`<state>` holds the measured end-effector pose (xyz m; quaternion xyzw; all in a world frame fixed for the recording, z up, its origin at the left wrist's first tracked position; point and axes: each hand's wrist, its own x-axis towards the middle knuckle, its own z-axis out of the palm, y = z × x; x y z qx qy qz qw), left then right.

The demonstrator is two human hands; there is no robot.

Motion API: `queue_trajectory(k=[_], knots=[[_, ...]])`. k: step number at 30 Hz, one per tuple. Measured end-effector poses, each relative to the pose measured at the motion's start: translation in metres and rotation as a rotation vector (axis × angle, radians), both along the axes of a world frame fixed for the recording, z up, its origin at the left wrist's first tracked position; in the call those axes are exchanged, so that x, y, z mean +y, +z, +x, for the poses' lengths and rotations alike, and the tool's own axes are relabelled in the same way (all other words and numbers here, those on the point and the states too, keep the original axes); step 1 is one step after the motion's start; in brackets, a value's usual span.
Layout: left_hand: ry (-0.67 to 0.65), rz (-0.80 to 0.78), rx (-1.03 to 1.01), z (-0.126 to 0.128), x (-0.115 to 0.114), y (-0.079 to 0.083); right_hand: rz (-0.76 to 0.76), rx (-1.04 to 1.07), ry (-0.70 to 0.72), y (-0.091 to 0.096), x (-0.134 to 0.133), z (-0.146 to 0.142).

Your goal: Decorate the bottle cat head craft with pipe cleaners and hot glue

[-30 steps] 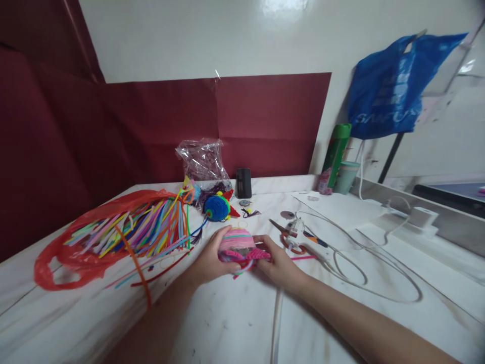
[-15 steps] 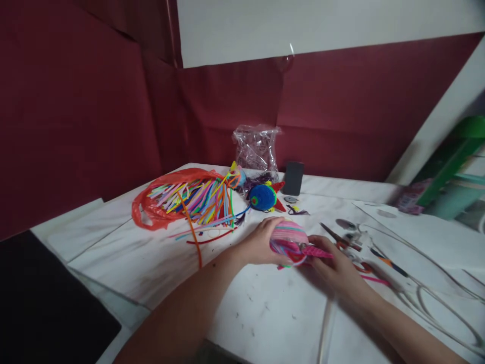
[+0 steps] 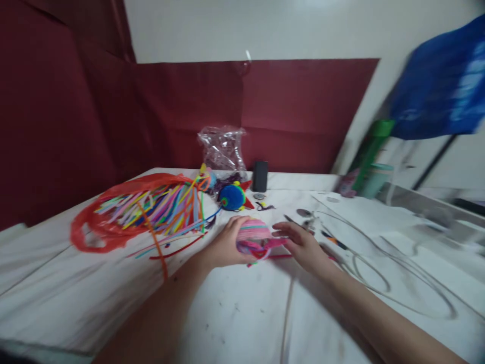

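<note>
My left hand is wrapped round a pink, striped ball of wound pipe cleaners just above the white table. My right hand lies against the ball's right side. Its fingers pinch a loose pink pipe cleaner end that sticks out of the ball. A thin pink strand lies on the table under the ball.
A red plastic bag full of coloured pipe cleaners lies at the left. Behind the ball sit a blue fuzzy figure, a clear bag and a small black box. Scissors and white cables are at the right.
The view has swung back to the right. Both hands have stayed on the pink ball, and my right hand has shifted slightly at its pink end.
</note>
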<state>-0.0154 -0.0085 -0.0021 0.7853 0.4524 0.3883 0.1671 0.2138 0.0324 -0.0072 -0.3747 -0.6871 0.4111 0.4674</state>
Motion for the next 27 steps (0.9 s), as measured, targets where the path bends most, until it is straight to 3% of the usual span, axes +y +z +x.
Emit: queue_trajectory(k=[6, 10, 14, 19, 27], knots=[[-0.013, 0.021, 0.06, -0.003, 0.005, -0.002, -0.027, 0.117, -0.245, 0.046, -0.001, 0.022], [-0.009, 0.035, 0.094, -0.001, 0.003, 0.002, 0.095, 0.079, -0.324, 0.058, 0.007, 0.045], [-0.006, 0.017, 0.12, -0.001, 0.003, 0.006, 0.221, -0.131, -0.455, 0.053, 0.027, 0.082], [0.074, 0.046, 0.162, -0.005, 0.011, 0.002, 0.128, -0.517, -0.515, 0.033, 0.034, 0.115], [0.124, 0.043, 0.148, -0.003, 0.008, 0.006, 0.115, -0.929, -0.445, 0.005, 0.025, 0.096]])
